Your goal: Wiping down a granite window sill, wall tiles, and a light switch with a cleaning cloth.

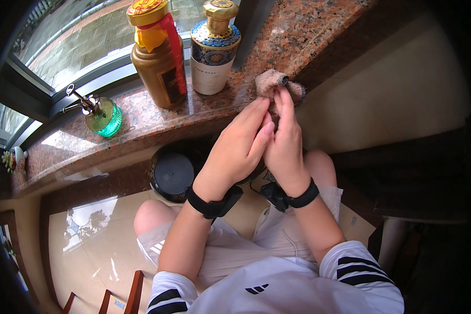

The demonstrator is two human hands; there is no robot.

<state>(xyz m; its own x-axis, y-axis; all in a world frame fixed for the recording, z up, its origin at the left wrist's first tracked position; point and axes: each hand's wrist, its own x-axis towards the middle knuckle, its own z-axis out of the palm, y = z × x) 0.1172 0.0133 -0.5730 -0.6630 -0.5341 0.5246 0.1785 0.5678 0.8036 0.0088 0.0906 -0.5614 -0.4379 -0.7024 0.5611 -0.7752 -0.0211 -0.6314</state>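
Pinkish-brown cloth (269,83), bunched up, sits at the near edge of the stone sill (293,36), right of the bottles. Left hand (238,146) and right hand (286,144) pressed together, fingers pointing away to the far side, tips at the cloth; probably paired like this to work one small bundle. Can't tell whether they pinch it or only push, since the fingers overlap there. Cloth likely kept bunched so it stays under the fingertips.

Others: patterned bottle (214,57) just left and far of the cloth, brown bottle (158,68) beside it, green spray bottle (104,118) further left, small potted plant (18,157) at far left. Dark round container (174,172) below the sill. Both tall bottles would block a leftward wipe; the right side is the sill's edge.
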